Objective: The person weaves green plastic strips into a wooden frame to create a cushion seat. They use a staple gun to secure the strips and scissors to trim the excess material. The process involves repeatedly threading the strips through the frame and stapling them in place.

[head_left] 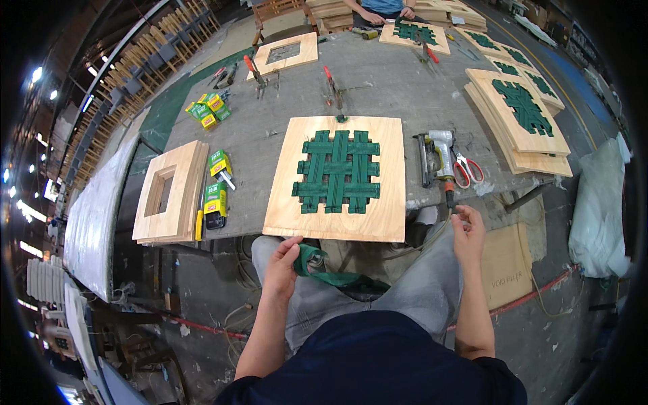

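Observation:
In front of me a square wooden panel point(279, 182) lies at the table's near edge, its middle covered by woven green webbing point(337, 172) fixed over the opening. My left hand point(280, 266) is closed at the panel's near left corner, pinching a loose green webbing strap point(306, 259) that droops across my lap. To the right, a pneumatic staple gun point(442, 152) lies on the table with its handle toward me. Curled fingers of my right hand point(468, 233) meet at the air hose just below the gun's fitting. Red-handled scissors point(468, 171) lie beside the gun.
Frames with square openings point(152, 196) are stacked at left, near green-yellow boxes point(216, 196). Red-handled clamps point(331, 84) stand farther back. Finished woven panels point(540, 138) are piled at right. Across the table a co-worker's hand point(371, 17) is at another panel point(432, 44).

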The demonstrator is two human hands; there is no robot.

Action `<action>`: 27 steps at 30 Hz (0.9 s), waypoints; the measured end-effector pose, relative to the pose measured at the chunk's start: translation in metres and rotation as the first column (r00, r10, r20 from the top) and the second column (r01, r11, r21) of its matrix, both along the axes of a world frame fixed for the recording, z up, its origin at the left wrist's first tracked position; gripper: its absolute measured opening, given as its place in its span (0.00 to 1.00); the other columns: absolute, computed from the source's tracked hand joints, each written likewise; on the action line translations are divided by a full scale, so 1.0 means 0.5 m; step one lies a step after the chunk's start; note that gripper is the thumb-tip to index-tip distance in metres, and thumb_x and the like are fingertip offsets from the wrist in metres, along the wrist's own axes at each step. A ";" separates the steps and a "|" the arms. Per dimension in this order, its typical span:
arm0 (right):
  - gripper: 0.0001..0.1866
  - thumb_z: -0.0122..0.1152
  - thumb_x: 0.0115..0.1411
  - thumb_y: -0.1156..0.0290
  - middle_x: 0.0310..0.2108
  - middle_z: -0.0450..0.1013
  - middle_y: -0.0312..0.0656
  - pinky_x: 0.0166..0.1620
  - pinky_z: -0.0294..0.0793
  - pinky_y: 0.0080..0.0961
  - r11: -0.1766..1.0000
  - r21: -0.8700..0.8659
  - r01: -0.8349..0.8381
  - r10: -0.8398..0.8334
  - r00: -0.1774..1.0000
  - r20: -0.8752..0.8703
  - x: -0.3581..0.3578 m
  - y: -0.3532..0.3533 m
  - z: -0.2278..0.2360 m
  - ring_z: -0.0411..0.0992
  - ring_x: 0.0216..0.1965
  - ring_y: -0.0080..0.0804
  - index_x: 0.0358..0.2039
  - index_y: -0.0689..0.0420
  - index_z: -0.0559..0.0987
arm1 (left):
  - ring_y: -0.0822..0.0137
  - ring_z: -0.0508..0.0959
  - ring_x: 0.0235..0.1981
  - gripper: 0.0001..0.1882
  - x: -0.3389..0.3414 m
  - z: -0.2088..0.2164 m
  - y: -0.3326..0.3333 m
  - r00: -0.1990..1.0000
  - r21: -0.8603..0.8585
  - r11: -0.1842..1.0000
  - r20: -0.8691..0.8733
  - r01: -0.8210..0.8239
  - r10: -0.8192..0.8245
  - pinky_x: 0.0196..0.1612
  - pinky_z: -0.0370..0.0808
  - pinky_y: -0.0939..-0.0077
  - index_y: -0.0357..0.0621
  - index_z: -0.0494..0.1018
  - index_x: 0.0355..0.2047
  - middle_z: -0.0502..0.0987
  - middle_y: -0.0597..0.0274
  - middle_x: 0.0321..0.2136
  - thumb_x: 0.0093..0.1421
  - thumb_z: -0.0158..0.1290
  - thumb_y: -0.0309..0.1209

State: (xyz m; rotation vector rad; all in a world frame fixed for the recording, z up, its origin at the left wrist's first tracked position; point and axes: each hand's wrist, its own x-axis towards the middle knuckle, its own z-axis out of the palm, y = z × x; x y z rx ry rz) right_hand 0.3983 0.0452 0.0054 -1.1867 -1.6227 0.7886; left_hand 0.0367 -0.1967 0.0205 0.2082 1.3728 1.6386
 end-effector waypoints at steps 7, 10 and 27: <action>0.10 0.63 0.63 0.77 0.46 0.77 0.39 0.39 0.73 0.22 0.998 -0.007 -0.064 0.064 0.998 -0.027 -0.005 -0.056 0.029 0.74 0.41 0.24 0.46 0.59 0.81 | 0.65 0.84 0.39 0.15 -0.003 0.054 0.005 0.996 0.112 0.991 -0.048 -0.071 0.076 0.41 0.87 0.64 0.34 0.74 0.56 0.82 0.54 0.43 0.71 0.49 0.22; 0.09 0.63 0.64 0.77 0.44 0.78 0.39 0.39 0.73 0.21 0.991 0.017 -0.130 0.130 0.992 -0.004 -0.022 -0.071 0.023 0.74 0.39 0.24 0.45 0.60 0.82 | 0.63 0.85 0.38 0.15 -0.008 0.082 0.000 0.991 0.119 0.989 -0.095 -0.084 0.095 0.43 0.87 0.62 0.33 0.73 0.56 0.81 0.54 0.41 0.71 0.48 0.20; 0.23 0.70 0.64 0.65 0.45 0.80 0.43 0.52 0.77 0.32 0.410 -0.274 -0.870 0.814 0.485 -0.319 -0.280 -0.237 0.051 0.77 0.46 0.30 0.57 0.60 0.78 | 0.85 0.70 0.27 0.17 0.111 0.135 0.088 0.984 0.198 0.973 -0.150 0.121 -0.092 0.29 0.67 0.88 0.43 0.77 0.56 0.76 0.74 0.37 0.68 0.52 0.19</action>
